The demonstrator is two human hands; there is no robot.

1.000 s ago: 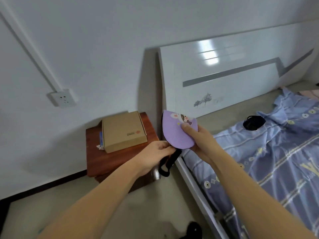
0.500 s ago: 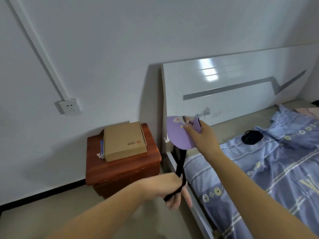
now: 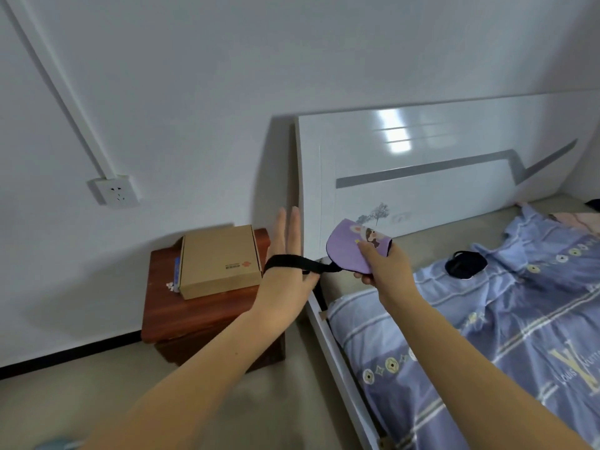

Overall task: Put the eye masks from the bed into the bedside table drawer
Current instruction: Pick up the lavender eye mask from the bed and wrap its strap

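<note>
White wall, bed (image 3: 487, 336), bedside table (image 3: 201, 316) with drawer shut. Right hand (image 3: 386, 267) fingers pinching purple eye mask (image 3: 354, 251); strap (image 3: 302, 264) looped over splayed left hand (image 3: 285, 271). Black eye mask (image 3: 466, 263) waiting on bed. Nothing stowed yet.

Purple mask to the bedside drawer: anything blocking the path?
The mask is pinched in the right hand, and its black strap is looped around the open left hand. The air toward the bedside table looks clear. No open drawer is visible.
</note>
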